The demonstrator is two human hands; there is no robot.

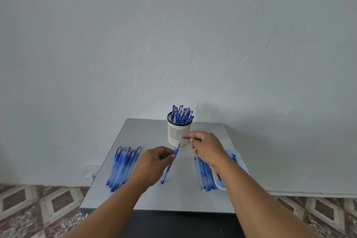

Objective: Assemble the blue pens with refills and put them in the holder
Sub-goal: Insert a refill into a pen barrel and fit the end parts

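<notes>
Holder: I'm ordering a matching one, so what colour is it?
The holder is cream-white with a dark rim, seen in the head view.

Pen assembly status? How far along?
Done: a bunch of pens stands in the holder. In hand: left hand holds a pen; right hand pinches a small blue part. Left: the pile at left and the barrels by the tray.

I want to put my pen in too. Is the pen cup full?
Not quite full: the holder stands upright with many pens bunched inside, leaving some rim free.
</notes>
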